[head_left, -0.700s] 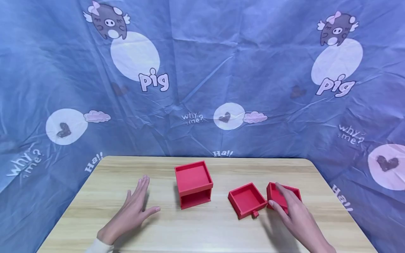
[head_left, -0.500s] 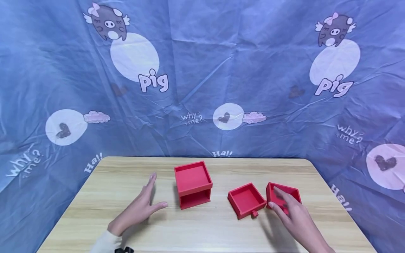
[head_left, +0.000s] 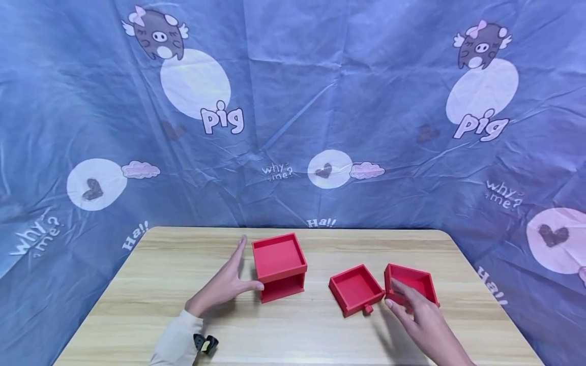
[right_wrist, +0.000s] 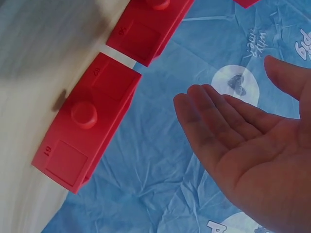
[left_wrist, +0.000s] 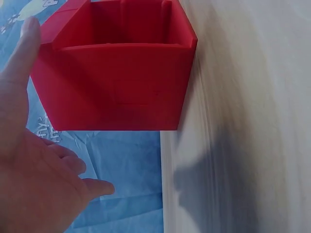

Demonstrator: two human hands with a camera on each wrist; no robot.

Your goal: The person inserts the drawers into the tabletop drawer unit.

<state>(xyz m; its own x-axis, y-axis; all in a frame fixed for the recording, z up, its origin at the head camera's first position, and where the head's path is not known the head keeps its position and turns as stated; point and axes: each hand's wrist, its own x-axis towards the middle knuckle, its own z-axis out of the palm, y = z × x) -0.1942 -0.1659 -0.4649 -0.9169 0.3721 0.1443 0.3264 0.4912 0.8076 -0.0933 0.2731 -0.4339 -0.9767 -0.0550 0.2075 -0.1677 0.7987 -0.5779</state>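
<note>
A small red cabinet (head_left: pixel 278 257) with a shallow tray top and an open front stands left of centre on the table. My left hand (head_left: pixel 223 285) is at its left side, thumb spread from straight fingers. In the left wrist view the left hand (left_wrist: pixel 34 179) is beside the cabinet (left_wrist: pixel 116 87); whether the thumb touches it I cannot tell. Two red drawers lie to the right: one drawer (head_left: pixel 357 288) with its knob facing forward, and another drawer (head_left: pixel 417 280) beyond it. My right hand (head_left: pixel 423 323) hovers before the farther drawer. The right wrist view shows that hand (right_wrist: pixel 262 155) apart from a knobbed drawer front (right_wrist: pixel 104 104).
The pale wooden table (head_left: pixel 293 335) carries the red pieces. A blue patterned cloth (head_left: pixel 293 112) hangs behind it and along both sides. On the left sleeve (head_left: pixel 176 340) sits a small black device (head_left: pixel 206 344).
My left hand has moved right, from the left part of the table up to the cabinet's side. The right hand has drawn back slightly from over the far drawer. Cabinet and drawers stay put.
</note>
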